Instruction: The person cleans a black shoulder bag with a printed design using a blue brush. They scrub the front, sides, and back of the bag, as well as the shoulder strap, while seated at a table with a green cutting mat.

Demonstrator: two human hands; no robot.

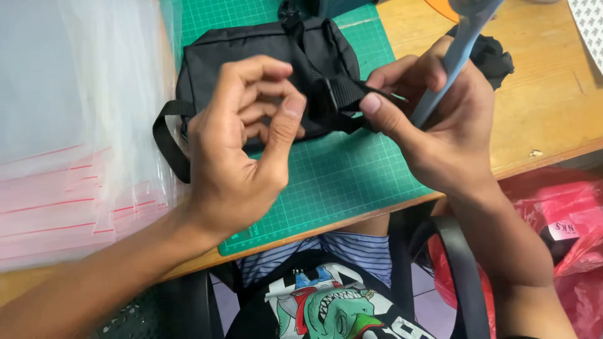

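Observation:
A small black fabric bag [251, 47] lies on a green cutting mat [339, 169]. My left hand [242, 150] is curled over the bag's front, its thumb and fingers pinching the black strap buckle [326, 100]. My right hand [440, 125] grips the other side of the same black webbing strap [352, 91] between thumb and forefinger. It also holds a light blue slender tool handle [452, 59] that points up and away. A strap loop [166, 141] hangs off the bag's left end.
A stack of clear zip bags with red seal lines [69, 144] covers the left of the wooden table [553, 94]. A dark cloth piece [493, 56] lies behind my right hand. Pink plastic bags [565, 220] sit on the floor at right.

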